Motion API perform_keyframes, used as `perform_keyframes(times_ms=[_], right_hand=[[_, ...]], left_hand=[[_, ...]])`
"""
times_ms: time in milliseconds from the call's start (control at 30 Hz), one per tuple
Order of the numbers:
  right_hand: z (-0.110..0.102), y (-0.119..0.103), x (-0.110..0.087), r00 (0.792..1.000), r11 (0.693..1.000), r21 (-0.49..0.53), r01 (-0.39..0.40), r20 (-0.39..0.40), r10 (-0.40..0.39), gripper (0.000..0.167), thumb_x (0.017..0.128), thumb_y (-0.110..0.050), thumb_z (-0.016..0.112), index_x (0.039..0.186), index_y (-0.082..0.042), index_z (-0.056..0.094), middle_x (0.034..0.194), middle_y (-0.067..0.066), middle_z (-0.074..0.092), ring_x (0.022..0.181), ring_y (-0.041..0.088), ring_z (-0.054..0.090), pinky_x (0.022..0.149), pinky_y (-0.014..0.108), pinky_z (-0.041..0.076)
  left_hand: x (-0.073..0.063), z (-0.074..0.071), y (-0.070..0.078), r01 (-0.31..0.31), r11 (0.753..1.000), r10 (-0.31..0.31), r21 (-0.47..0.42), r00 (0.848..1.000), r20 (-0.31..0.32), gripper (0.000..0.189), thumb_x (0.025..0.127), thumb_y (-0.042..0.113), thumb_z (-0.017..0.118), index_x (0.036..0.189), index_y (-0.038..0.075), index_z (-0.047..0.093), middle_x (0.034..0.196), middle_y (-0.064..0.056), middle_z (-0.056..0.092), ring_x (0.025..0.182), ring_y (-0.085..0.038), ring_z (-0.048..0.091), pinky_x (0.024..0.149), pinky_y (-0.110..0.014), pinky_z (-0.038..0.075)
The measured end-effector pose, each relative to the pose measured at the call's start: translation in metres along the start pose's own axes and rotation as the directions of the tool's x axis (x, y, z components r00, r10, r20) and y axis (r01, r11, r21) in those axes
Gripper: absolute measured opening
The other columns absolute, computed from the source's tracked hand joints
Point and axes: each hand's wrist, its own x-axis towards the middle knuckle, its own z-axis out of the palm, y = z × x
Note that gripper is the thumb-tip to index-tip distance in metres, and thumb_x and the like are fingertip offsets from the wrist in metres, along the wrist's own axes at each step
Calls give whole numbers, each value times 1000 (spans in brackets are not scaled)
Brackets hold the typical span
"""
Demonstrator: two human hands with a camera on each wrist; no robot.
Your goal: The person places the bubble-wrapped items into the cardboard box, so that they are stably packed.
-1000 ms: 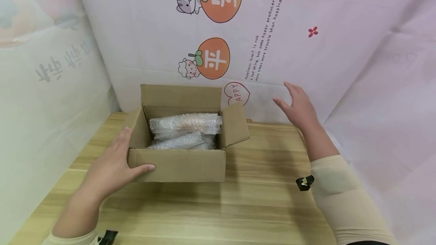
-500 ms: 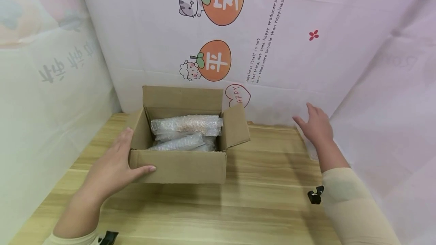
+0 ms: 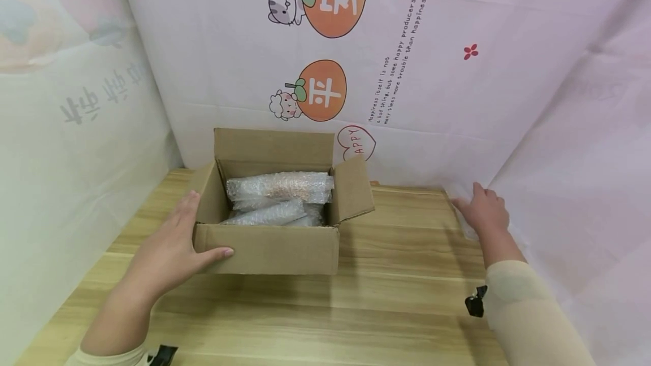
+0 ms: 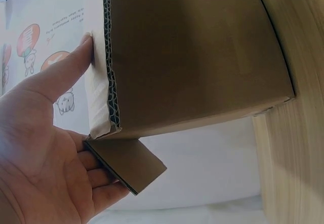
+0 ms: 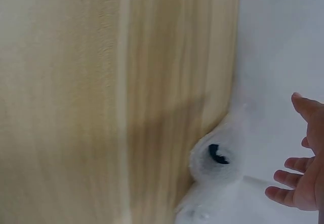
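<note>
An open cardboard box (image 3: 267,250) stands on the wooden table with its flaps spread. Several bubble-wrapped rolls (image 3: 280,186) lie inside it. My left hand (image 3: 165,247) holds the box's front left corner. In the left wrist view its thumb presses the front flap (image 4: 101,97) and its fingers sit behind the small side flap (image 4: 129,165). My right hand (image 3: 488,216) is over the table's right edge, fingers spread and holding nothing. Just by it, in the right wrist view, is a bubble-wrapped roll (image 5: 217,158) with a dark centre, and a second wrapped piece (image 5: 197,206) lies against it.
White printed sheets form a back wall (image 3: 432,72), a left wall (image 3: 76,157) and a right wall (image 3: 600,185) around the wooden table (image 3: 396,298). The box's right flap (image 3: 354,188) sticks out over the tabletop.
My right hand has moved right and down, from in front of the back wall to the wrapped rolls at the table's right edge. The left hand stays at the box corner.
</note>
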Motion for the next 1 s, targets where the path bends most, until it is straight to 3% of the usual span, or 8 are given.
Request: perform_keyframes(times_ms=[200, 467, 600, 733, 1000], right_hand=[[16, 16, -2, 997, 999, -26, -41, 68, 43, 105, 92, -77, 19, 151, 10, 13, 142, 46, 22, 123, 67, 25, 91, 75, 37], [39, 34, 0, 995, 997, -75, -30, 91, 37, 97, 95, -68, 39, 147, 12, 23, 135, 46, 29, 120, 66, 26, 85, 72, 39], [44, 36, -1, 996, 997, -82, -7, 90, 14, 83, 98, -53, 47, 146, 11, 27, 133, 45, 32, 120, 65, 24, 81, 71, 40], [46, 34, -4, 995, 997, -72, -3, 101, 10, 63, 99, -31, 47, 144, 10, 30, 131, 44, 34, 119, 64, 24, 75, 68, 43], [44, 35, -5, 990, 999, -26, -44, 135, 48, 55, 96, -14, 40, 145, 7, 29, 132, 42, 34, 119, 62, 29, 77, 68, 45]], left_hand=[[1, 2, -2, 0, 1000, 0, -6, 1000, -1, 128, 74, 81, 59, 158, 10, -6, 165, -16, 2, 148, -44, 16, 109, -70, 26], [1, 0, 0, 4, 1000, -4, -7, 1000, 17, 128, 74, 82, 57, 158, 10, -7, 165, -15, -1, 148, -45, 14, 110, -70, 24], [0, -1, 1, 5, 1000, -5, -6, 1000, 23, 129, 74, 82, 57, 158, 9, -8, 165, -15, -2, 148, -46, 14, 110, -70, 24], [0, -1, 0, 9, 1000, -9, 1, 1000, 12, 129, 74, 82, 58, 158, 11, -7, 165, -15, 1, 148, -45, 16, 111, -69, 24], [-1, -3, 1, 7, 1000, -6, -11, 1000, 20, 129, 74, 82, 58, 158, 9, -8, 165, -16, 0, 147, -46, 15, 111, -69, 24]])
